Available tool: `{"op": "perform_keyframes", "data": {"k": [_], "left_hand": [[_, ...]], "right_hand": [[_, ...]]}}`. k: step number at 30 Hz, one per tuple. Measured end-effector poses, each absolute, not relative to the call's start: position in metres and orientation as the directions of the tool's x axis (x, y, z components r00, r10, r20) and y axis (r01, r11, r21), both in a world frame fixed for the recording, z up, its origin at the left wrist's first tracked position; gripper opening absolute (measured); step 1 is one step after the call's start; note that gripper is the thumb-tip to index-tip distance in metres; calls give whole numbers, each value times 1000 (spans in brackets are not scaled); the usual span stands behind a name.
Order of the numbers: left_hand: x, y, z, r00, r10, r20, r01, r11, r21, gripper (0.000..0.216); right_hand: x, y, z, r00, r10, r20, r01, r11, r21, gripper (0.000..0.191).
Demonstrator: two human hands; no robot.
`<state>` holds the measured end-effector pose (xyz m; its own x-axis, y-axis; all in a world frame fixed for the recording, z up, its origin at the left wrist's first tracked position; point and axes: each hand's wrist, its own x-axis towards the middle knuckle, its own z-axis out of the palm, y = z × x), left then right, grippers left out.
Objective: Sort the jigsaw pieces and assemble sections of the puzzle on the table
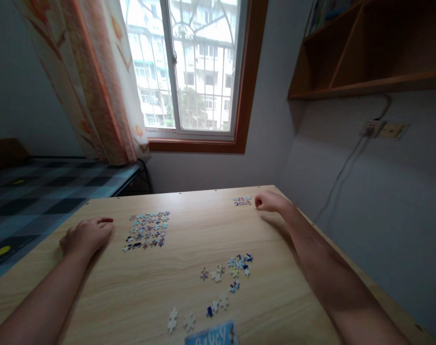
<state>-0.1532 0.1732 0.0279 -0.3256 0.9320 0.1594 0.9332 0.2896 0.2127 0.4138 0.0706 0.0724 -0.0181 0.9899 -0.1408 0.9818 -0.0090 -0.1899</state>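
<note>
My left hand (87,235) rests on the table at the left, its fingers loosely stretched and holding nothing. Beside it lies a block of jigsaw puzzle pieces (148,231) set out in rows. Farther off at the right, my right hand (270,201) is closed with its fingers curled together; whether a piece is inside is hidden. Just left of that hand sits a smaller group of puzzle pieces in rows (241,201). Loose puzzle pieces (240,262) lie scattered nearer to me, some overlapping. Pale pieces (172,320) lie close to the near edge of view.
A blue box or card with white lettering (212,335) is cut off at the bottom. The wooden table (189,249) meets a wall on the right, where a cord hangs from a socket (373,128). A bed (59,177) with checked cover stands at left.
</note>
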Motion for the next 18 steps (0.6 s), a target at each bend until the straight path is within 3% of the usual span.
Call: {"op": "perform_keyframes", "data": {"k": [5,18], "left_hand": [[-156,176,26,-338,928,160,928,300,220,52],[-154,175,27,-322,932,164,935,286,211,50]], "right_hand": [[447,75,47,70,997,22,981,-65,-183,21],[466,83,27,73,995,64,962,-54,-267,23]]}}
